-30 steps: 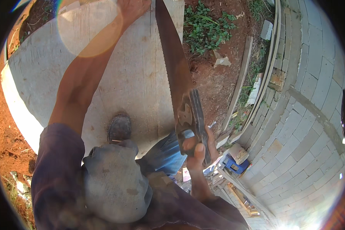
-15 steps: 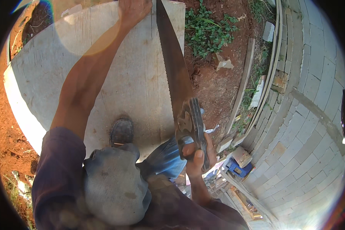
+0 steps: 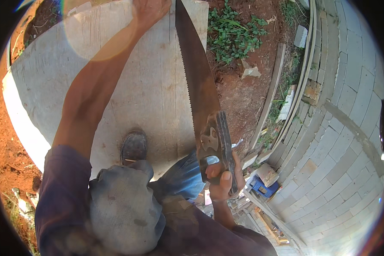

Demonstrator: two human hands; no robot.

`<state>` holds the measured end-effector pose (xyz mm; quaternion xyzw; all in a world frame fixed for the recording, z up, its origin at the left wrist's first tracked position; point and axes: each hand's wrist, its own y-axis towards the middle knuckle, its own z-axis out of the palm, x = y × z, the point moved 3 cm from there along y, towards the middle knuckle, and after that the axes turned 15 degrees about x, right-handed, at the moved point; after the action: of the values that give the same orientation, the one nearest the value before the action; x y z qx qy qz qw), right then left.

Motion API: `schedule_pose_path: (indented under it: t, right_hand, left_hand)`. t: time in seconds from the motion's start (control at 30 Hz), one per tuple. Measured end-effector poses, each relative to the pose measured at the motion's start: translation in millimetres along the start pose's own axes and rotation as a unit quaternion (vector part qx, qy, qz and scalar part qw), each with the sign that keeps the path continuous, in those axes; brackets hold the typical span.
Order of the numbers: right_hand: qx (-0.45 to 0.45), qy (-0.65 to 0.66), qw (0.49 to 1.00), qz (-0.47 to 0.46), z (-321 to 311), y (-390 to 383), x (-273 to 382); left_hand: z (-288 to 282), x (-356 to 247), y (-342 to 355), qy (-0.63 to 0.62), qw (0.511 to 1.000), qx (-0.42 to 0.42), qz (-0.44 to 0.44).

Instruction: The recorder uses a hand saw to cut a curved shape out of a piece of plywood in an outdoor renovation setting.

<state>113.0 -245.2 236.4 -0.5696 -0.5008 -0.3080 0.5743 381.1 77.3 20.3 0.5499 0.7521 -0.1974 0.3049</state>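
Note:
A handsaw with a dark, rusty blade and a worn handle slants across the right part of a pale wooden board. My right hand is closed around its handle, the thumb showing on the near side. The toothed edge faces left over the board, and the blade's tip runs out at the top of the picture. My left hand is at the board's far part, just left of the blade; the picture's edge cuts off its fingers. My shoe stands on the board below a bent, grey-clad knee.
Red soil with a green leafy plant lies right of the board. Beyond it are a long wooden plank and a grey block wall. A blue object lies at the wall's foot. Sunlit soil borders the left side.
The saw handle and my right hand have shifted slightly to the right and toward me. My left hand has stayed nearly in place.

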Motion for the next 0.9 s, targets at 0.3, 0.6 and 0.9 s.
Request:
schedule_pose_path:
  t: [0.3, 0.6, 0.9]
  right_hand:
    - [0.061, -0.039, 0.993, -0.089, 76, 189, -9]
    - [0.038, -0.080, 0.989, -0.118, 63, 149, -11]
    - [0.022, -0.140, 0.989, -0.041, 2, -1, 1]
  left_hand:
    - [6, -3, -15, 0.016, 0.998, -0.012, 0.062]
    - [17, -3, -4, 0.028, 0.997, -0.036, 0.066]
    - [12, -2, -15, 0.001, 1.000, 0.005, 0.008]
